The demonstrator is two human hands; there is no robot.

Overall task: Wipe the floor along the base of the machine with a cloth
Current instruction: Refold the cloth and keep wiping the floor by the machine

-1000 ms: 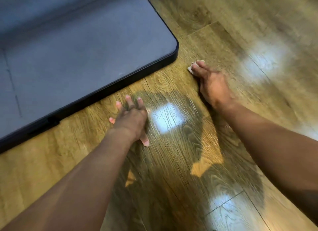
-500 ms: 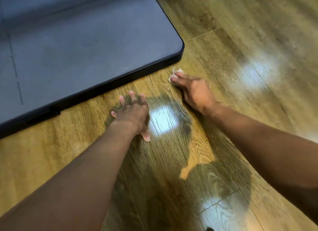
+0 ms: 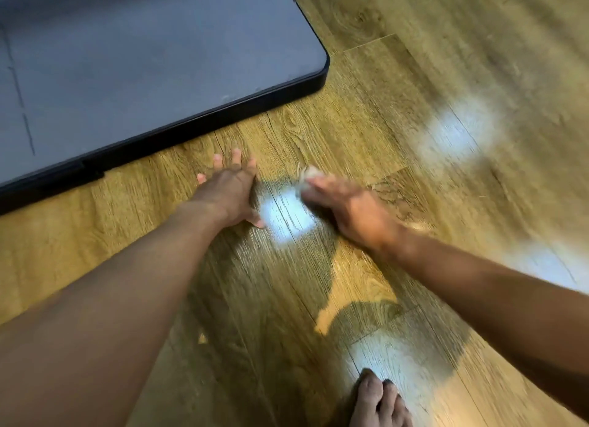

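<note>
The machine's dark grey base (image 3: 153, 66) with a black rim fills the upper left, its rounded corner at the top centre. My left hand (image 3: 231, 189) lies flat on the wooden floor (image 3: 366, 114) a little in front of that rim, fingers spread. My right hand (image 3: 347, 208), blurred by motion, presses a small pale cloth (image 3: 307, 173) onto the floor just right of my left hand. Only a bit of the cloth shows past the fingertips; whether the fingers curl round it is not visible.
A bare foot (image 3: 379, 401) stands at the bottom edge, right of centre. Bright light patches reflect off the glossy planks (image 3: 452, 133). Open wooden floor stretches to the right and behind the machine's corner.
My right hand has slid the cloth leftward and nearer, from beside the machine's corner to just right of my left hand. The view has shifted and a foot has come into sight.
</note>
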